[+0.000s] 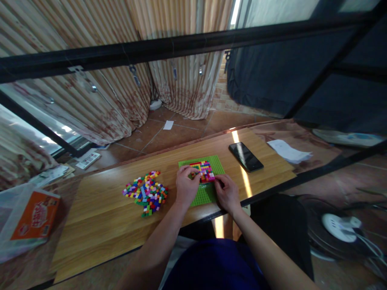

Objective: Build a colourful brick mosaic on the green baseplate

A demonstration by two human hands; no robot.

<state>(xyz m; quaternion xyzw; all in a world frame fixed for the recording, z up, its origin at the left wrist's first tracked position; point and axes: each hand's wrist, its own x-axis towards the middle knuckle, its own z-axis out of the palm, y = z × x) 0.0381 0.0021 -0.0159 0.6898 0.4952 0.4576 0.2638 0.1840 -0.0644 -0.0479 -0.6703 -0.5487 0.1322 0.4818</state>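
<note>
A green studded baseplate (pixel 203 198) lies on the wooden board in front of me. On it sits a block of small multicoloured building bricks (pixel 207 170), with pink, red, yellow, blue and white pieces. My left hand (pixel 186 186) bends over the left side of these bricks, thumb and fingertips drawn together; what is between them is too small to make out. At the lower right edge of the bricks, my right hand (pixel 227 191) has its fingers closed, tips against the pink pieces. Whether it grips a piece is hidden. Left of my left hand spreads a loose pile of coloured bricks (pixel 148 192).
A black phone (pixel 246 156) lies on the wooden board (pixel 102 205) to the right. Beyond it are white papers (pixel 288 151). An orange box (pixel 36 215) in a clear plastic tub stands at far left. A dark metal bar (pixel 169 47) crosses before the curtains. A power strip (pixel 338 227) sits at lower right.
</note>
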